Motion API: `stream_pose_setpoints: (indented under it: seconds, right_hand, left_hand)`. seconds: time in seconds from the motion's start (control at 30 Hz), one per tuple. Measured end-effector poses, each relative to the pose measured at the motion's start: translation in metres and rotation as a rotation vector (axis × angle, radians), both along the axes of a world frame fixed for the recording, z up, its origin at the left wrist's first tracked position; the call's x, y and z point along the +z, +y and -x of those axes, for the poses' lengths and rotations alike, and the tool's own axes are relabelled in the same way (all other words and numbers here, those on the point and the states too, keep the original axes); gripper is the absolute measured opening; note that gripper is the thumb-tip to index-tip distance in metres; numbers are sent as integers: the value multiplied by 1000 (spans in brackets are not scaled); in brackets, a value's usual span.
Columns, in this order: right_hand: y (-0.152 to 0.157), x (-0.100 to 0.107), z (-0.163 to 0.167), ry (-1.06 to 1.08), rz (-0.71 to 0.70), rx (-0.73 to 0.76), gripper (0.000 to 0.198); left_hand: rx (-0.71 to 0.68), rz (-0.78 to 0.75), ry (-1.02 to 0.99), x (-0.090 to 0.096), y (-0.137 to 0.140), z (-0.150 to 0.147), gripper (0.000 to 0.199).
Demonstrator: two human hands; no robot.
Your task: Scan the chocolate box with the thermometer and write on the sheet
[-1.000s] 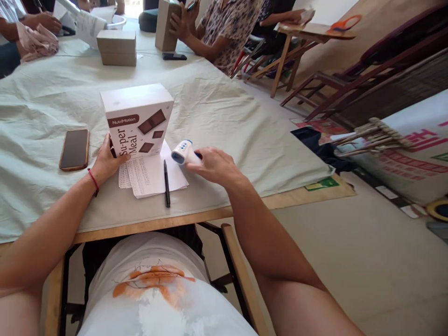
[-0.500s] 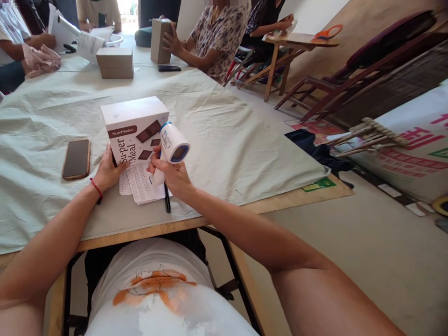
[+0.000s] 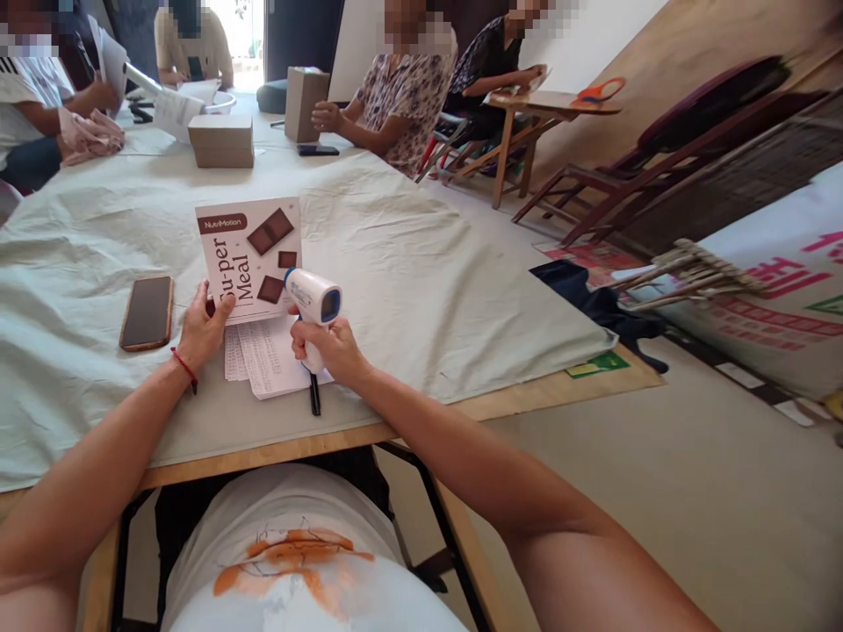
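Note:
My left hand (image 3: pixel 203 329) grips the lower left edge of a white and brown "Su-per Meal" box (image 3: pixel 227 272), its printed front facing me. In my right hand (image 3: pixel 329 345) is a white and blue infrared thermometer (image 3: pixel 313 294), held by its handle. Its front end is close to the box's right side, and its small screen faces back toward me. Below the box lie sheets of handwritten paper (image 3: pixel 267 364), partly covered by the box and my hand. A black pen (image 3: pixel 314 395) rests at the papers' right edge.
A smartphone (image 3: pixel 147 312) lies left of the box on the cloth-covered table (image 3: pixel 408 290). Farther back stand a low cardboard box (image 3: pixel 222 143) and a taller one (image 3: pixel 306 105), near another person's hands. A dark phone (image 3: pixel 318 151) lies beside it. Orange scissors (image 3: pixel 601 90) sit on a small wooden table.
The box has tipped so its top face no longer shows. The thermometer has moved down slightly and turned. The person at the back has drawn a hand off the tall cardboard box.

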State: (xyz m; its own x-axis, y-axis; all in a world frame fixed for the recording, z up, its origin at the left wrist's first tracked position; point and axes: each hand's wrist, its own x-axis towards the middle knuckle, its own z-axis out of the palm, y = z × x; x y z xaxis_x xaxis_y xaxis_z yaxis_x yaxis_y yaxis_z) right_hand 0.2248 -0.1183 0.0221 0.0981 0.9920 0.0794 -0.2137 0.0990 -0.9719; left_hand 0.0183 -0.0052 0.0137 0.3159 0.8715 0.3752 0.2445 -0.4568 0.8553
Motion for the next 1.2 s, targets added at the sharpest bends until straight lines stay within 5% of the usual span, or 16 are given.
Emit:
stream_pose_setpoints:
  seconds: [0.2,0.43,1.2]
  right_hand:
    - [-1,4,0,-62,74,53,36]
    - [1,2,2,-90,81,4,35]
    - [5,4,-2,-218,55,57,36]
  left_hand:
    - [-65,-11,37,12,-11,-4,64]
    - [-25,-116,86,4,-7,-2,60]
    - [-7,-102,105,1,-1,-3,60]
